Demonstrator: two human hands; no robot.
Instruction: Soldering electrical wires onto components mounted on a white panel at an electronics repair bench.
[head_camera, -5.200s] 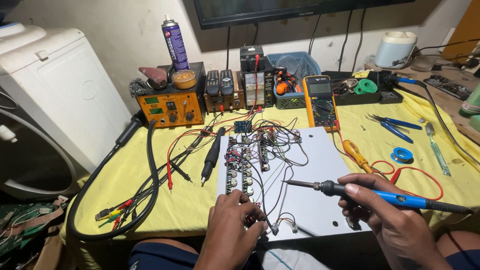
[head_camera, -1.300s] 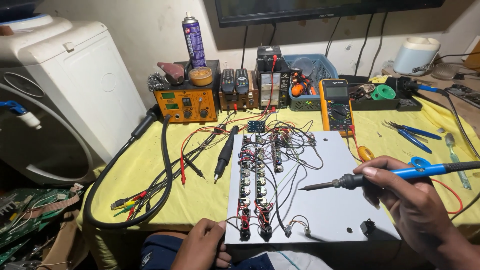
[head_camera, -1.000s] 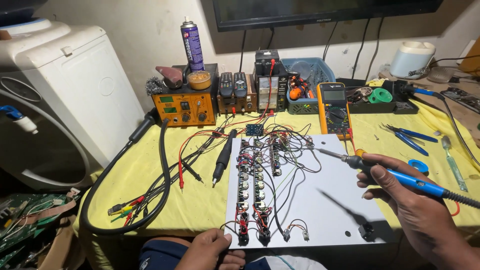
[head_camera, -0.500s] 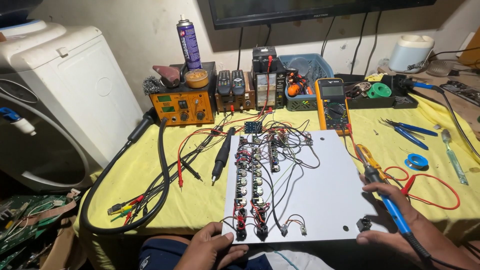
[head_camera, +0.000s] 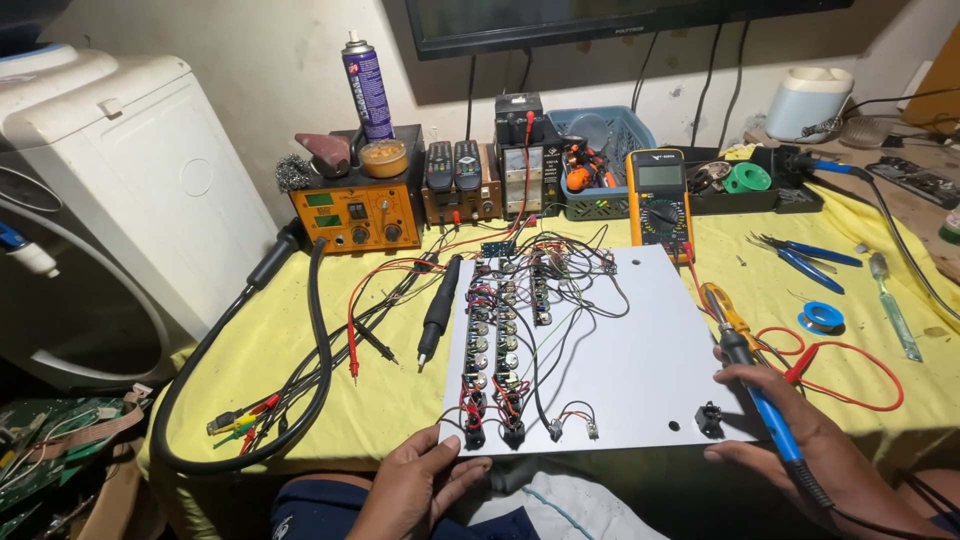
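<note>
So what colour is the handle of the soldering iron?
Blue, with a black grip near the tip; the soldering iron shows in the head view.

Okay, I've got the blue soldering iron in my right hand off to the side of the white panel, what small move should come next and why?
Probably swing the blue-handled soldering iron in the right hand back left over the white panel, toward the wired component rows. Its tip now points away over the yellow cloth, beside the panel's right edge, while the left hand steadies the panel's near edge by those wires.
</note>
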